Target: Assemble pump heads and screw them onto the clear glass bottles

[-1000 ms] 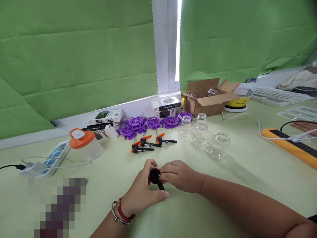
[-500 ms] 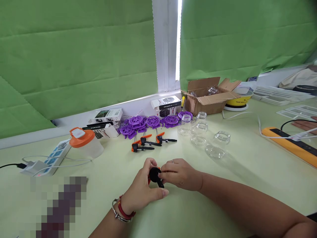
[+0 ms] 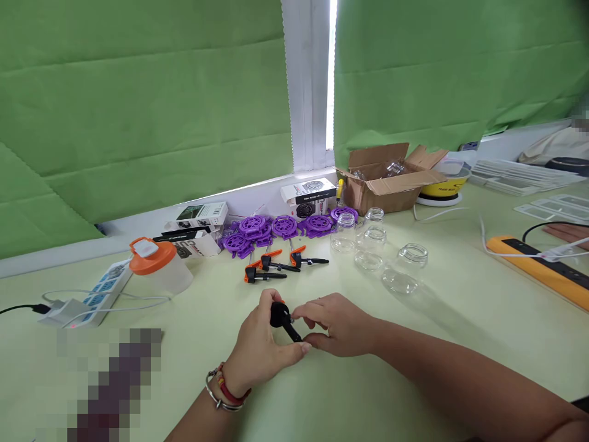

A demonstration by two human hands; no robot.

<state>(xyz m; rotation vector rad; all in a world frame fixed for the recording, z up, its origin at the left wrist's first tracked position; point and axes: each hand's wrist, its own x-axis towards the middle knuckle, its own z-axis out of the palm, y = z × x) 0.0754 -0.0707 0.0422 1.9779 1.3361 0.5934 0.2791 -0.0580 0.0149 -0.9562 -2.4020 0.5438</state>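
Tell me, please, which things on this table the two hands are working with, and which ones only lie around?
In hand:
- small black clamp, gripped by the left hand
- right hand, fingertips pinching the clamp

Lying about:
- three orange-black clamps
- purple wheels
- glass jars
- orange-lidded container
- cardboard box
- white power strip

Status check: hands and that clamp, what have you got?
Left hand and right hand both gripping small black clamp above table. Nothing between them. Spare clamps lie beyond.
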